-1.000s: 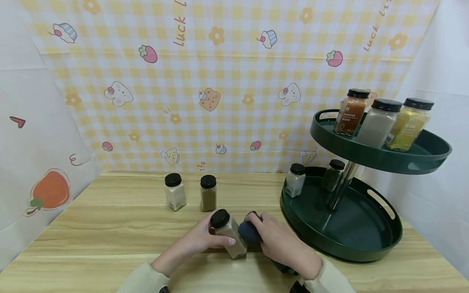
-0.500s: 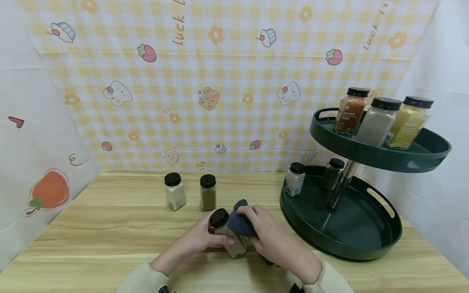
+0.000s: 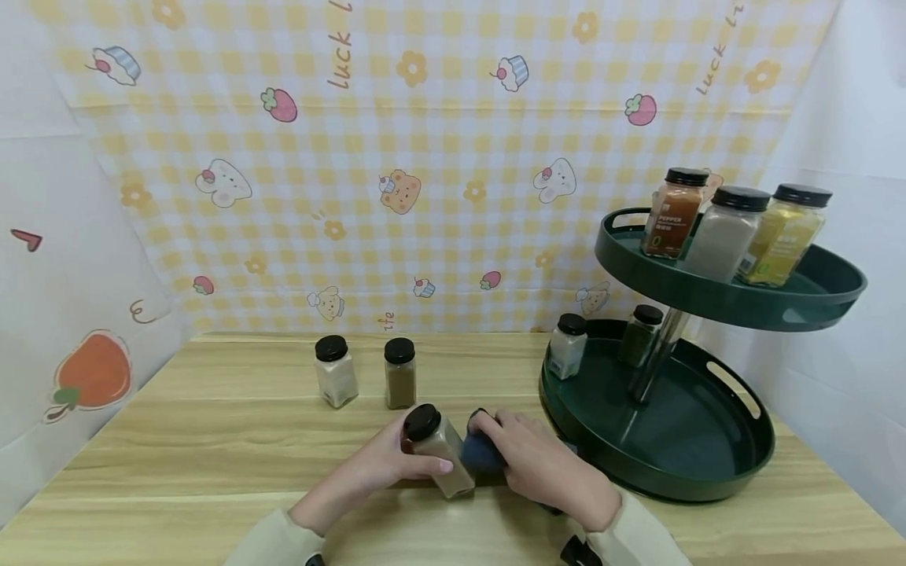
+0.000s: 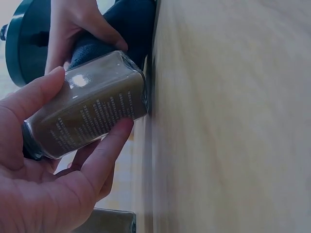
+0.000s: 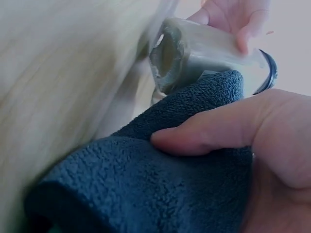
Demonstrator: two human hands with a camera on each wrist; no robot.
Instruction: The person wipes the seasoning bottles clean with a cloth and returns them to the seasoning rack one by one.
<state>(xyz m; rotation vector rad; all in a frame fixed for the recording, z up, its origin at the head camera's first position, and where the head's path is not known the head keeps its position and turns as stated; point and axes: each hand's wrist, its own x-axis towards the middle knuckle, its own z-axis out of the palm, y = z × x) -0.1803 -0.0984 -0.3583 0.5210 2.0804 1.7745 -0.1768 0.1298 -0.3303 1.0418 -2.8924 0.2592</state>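
Note:
My left hand (image 3: 389,456) grips a square glass spice jar (image 3: 444,456) with a black lid, tilted just above the table. Grey-brown powder fills it, and small white print on one side shows in the left wrist view, facing the fingers. A dark blue towelling cloth (image 3: 483,454) is bunched in my right hand (image 3: 541,465), thumb pressed on top of it in the right wrist view. The cloth lies against or very close to the jar's right side, near its lower half; exact contact is hard to tell. Part of the cloth hangs below the right hand.
Behind the hands stand a jar of white powder (image 3: 336,373) and a jar of brown powder (image 3: 400,376). At right, a green two-tier round rack (image 3: 658,479) carries several black-lidded jars; its upper tray (image 3: 729,303) overhangs the lower one. A patterned cloth hangs behind the table.
My right hand first moved the cloth up and left over the jar's side, then drew it back down and right. The left hand and its jar stayed nearly still.

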